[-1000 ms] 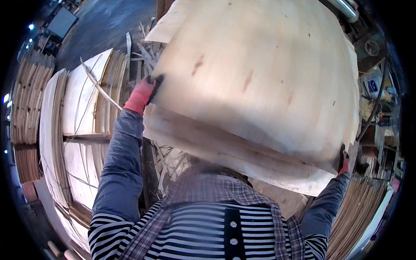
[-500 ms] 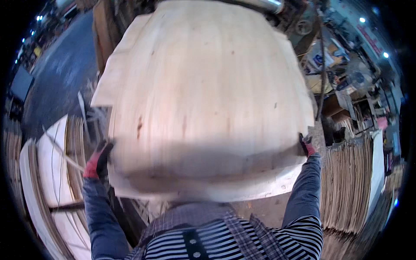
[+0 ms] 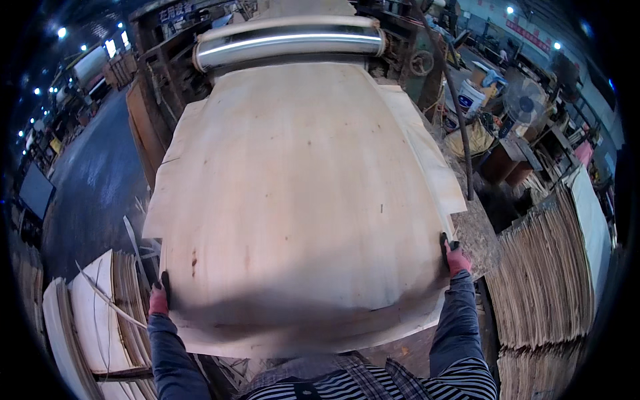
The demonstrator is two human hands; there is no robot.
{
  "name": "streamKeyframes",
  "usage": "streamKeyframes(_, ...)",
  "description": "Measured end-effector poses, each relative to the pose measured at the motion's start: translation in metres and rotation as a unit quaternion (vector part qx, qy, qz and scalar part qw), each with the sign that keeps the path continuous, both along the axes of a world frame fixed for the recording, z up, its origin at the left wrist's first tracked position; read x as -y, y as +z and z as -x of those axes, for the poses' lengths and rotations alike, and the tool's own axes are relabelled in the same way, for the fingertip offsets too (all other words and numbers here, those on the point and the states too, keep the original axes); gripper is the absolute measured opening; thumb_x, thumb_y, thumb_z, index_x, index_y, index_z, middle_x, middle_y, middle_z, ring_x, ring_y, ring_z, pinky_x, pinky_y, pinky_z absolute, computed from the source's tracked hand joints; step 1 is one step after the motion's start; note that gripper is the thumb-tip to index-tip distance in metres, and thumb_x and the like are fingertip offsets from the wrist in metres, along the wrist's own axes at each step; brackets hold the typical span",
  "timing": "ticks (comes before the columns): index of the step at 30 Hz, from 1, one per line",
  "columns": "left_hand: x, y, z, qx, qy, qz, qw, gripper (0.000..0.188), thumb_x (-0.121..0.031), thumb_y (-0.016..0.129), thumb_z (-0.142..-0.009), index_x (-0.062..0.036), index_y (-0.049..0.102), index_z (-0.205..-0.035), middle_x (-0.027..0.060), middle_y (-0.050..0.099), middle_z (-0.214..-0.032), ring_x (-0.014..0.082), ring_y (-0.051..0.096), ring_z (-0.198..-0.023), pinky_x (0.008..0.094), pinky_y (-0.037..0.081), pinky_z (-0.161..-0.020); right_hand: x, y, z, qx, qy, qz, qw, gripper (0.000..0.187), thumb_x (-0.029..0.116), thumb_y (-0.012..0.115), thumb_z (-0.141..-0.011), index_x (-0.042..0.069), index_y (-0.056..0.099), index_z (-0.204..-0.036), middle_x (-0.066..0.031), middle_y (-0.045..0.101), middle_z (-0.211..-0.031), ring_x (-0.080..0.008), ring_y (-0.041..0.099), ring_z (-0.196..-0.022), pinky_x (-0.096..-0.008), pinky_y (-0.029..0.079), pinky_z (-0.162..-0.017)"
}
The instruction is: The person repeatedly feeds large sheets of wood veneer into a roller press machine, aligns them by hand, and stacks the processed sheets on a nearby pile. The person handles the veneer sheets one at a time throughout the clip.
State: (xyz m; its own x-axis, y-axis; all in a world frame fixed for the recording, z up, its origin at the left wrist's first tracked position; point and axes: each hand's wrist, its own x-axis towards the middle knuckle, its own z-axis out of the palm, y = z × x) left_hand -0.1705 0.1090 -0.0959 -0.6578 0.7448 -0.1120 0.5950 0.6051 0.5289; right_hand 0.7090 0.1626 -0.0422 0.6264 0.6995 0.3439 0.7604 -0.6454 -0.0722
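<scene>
Workshop floor [image 3: 87,180] | white bucket [image 3: 472,97], contents unclear | left hand [image 3: 159,297], right hand [image 3: 456,259]: grip clasping veneer sheet [image 3: 300,187]

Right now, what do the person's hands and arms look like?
The left hand and right hand wear gloves, pinkish red with black parts. Plain blue-grey sleeves run up from both gloves; past the right one, a black-and-white striped sleeve shows.

Characters on a dark board [image 3: 175,13] and red banner [image 3: 527,35]; blue label [image 3: 464,103] on a white bucket [image 3: 475,95]
</scene>
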Motion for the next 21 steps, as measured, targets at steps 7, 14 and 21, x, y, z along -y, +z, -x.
streamKeyframes(7,0.046,0.004,-0.018,-0.108,0.014,0.005,0.994,0.046,-0.04,0.036,-0.089,-0.0012,0.047,-0.113,0.0222,0.054,-0.106,0.0377,0.051,-0.099,0.0413,0.042,-0.083,-0.01,0.021,-0.02,-0.184,-0.022,0.083,0.979,0.071,0.067,0.041,-0.073,0.009,0.052,-0.11,-0.0157,0.057,-0.106,-0.0302,0.053,-0.101,-0.0385,0.04,-0.086)
streamKeyframes(14,0.067,0.085,-0.127,-0.187,-0.158,-0.13,0.961,0.051,-0.04,0.033,-0.09,0.0028,0.045,-0.116,0.0258,0.053,-0.105,0.038,0.051,-0.097,0.0408,0.042,-0.081,0.071,0.102,0.013,-0.268,-0.008,0.06,0.962,0.073,0.066,0.041,-0.075,0.003,0.052,-0.112,-0.0166,0.055,-0.11,-0.0304,0.051,-0.104,-0.0385,0.039,-0.088)
streamKeyframes(21,0.094,0.143,-0.163,-0.425,-0.23,-0.146,0.863,0.044,-0.035,0.038,-0.089,-0.001,0.046,-0.115,0.0235,0.052,-0.107,0.0366,0.051,-0.096,0.0415,0.042,-0.081,0.066,0.062,-0.003,-0.24,0.055,0.075,0.966,0.056,0.057,0.042,-0.078,0.007,0.063,-0.095,-0.0135,0.061,-0.098,-0.0285,0.056,-0.094,-0.0395,0.04,-0.084)
